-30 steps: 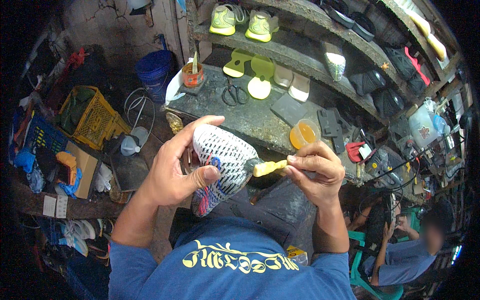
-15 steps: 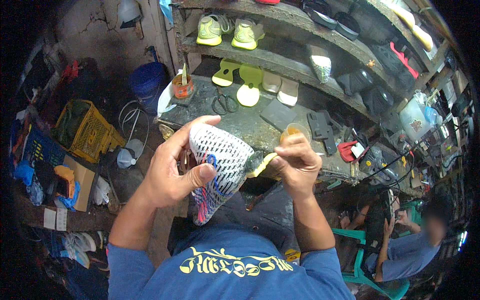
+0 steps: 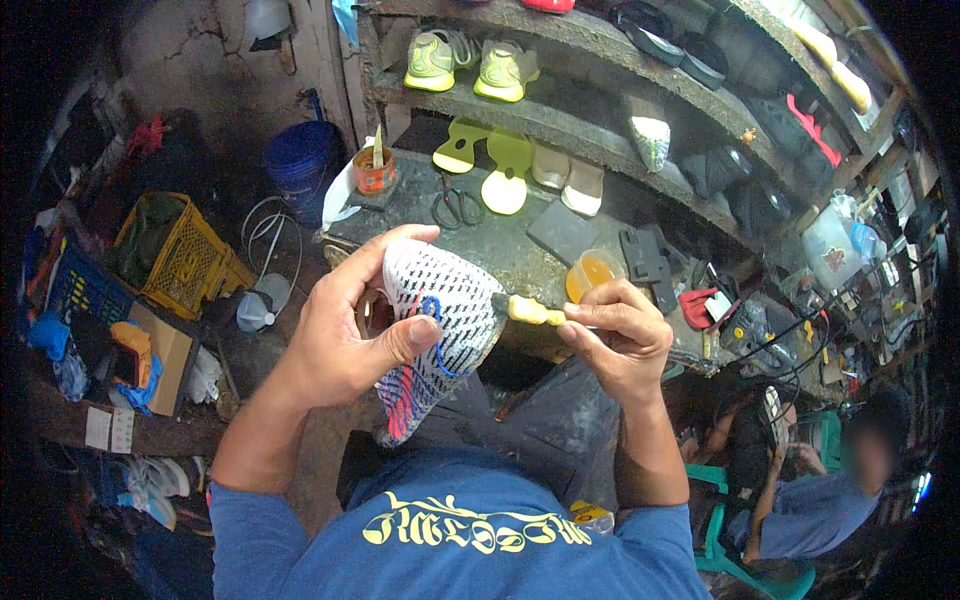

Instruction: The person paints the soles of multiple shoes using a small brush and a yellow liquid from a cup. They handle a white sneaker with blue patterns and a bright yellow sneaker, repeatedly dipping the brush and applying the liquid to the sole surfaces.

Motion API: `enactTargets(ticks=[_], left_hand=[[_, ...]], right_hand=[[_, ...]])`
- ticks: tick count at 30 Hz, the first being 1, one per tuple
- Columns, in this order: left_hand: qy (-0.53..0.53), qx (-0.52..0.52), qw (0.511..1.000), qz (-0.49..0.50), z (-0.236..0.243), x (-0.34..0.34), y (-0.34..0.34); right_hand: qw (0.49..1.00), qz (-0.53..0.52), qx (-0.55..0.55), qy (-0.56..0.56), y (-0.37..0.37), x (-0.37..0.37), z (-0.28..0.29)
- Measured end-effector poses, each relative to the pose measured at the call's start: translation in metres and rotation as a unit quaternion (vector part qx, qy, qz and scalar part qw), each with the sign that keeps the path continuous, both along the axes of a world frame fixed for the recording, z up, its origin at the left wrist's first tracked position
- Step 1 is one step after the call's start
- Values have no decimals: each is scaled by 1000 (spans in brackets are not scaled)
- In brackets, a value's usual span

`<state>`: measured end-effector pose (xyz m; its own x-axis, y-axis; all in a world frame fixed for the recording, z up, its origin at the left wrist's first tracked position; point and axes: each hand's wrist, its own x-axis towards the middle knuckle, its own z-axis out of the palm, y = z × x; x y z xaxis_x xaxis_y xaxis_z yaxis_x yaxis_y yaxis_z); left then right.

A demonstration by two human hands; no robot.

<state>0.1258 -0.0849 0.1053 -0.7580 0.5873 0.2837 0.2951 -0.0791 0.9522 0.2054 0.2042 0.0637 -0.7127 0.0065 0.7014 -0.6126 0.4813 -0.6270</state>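
My left hand (image 3: 345, 335) is wrapped round a knitted shoe upper (image 3: 455, 285), white with black dashes, with pink and blue toward its lower end and a blue cord loop on its side. The thumb presses on its near face while the fingers go behind or inside it, partly hidden. Between the thumb and fingers of my right hand (image 3: 628, 340) is a small brush (image 3: 535, 311) with a yellow handle. Its dark bristle end meets the right edge of the upper. Just beyond that hand stands a clear cup of amber liquid (image 3: 597, 270) on the dark workbench (image 3: 400, 225).
Scissors (image 3: 458, 208), an orange tin (image 3: 374, 172), yellow-green insoles (image 3: 507, 175) and black sheet pieces (image 3: 562, 232) lie across the bench. Shelves behind hold sneakers (image 3: 432, 62). A yellow crate (image 3: 180, 250) and blue bucket (image 3: 300, 158) stand left. Another person (image 3: 810, 510) sits at right.
My right hand has shifted right and slightly down, and the brush now lies more level with its yellow handle plainer to see. My left hand still grips the upper, which is turned slightly.
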Motion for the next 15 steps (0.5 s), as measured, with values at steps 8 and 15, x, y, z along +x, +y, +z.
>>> enactTargets(ticks=[8, 15], left_hand=[[-10, -10, 1000, 18, -3, -2, 5], [4, 4, 1000, 25, -7, -6, 10]], right_hand=[[999, -18, 28, 25, -1, 1, 1], [998, -29, 26, 52, -3, -1, -3]])
